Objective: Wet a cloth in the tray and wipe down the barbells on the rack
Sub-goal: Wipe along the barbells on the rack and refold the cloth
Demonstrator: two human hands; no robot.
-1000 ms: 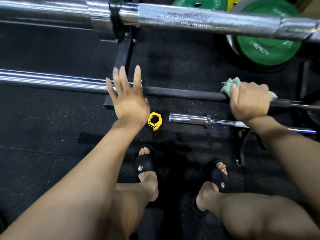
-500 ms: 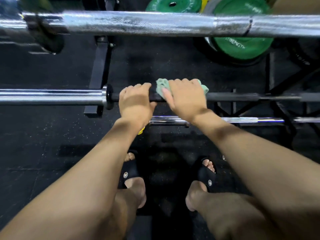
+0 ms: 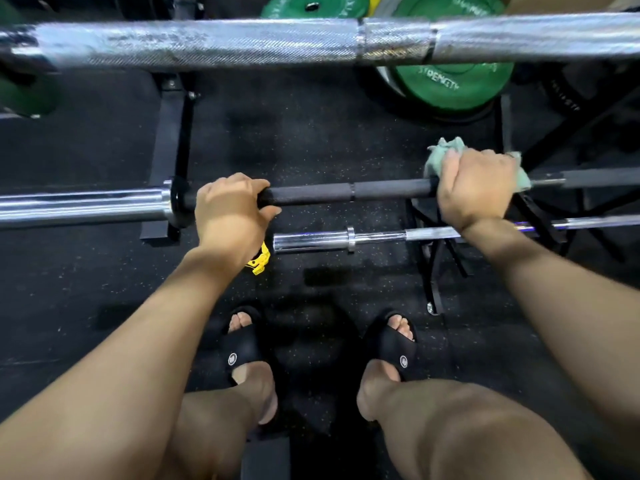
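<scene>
A black-shafted barbell with a chrome sleeve lies across the middle of the view on the rack. My left hand grips its black shaft just right of the collar. My right hand holds a light green cloth wrapped round the same shaft farther right; cloth ends stick out above and right of my fingers. A thick knurled silver barbell crosses the top of the view. A thinner chrome barbell lies lower, behind my right wrist. No tray is in view.
Green weight plates lean at the back right. A yellow collar clamp lies on the black rubber floor under my left wrist. Black rack legs stand left and right. My feet in black slides are below.
My right hand has slid the cloth rightward along the black shaft, away from my left hand. One second ago my left hand was open above the bar; now it grips the shaft.
</scene>
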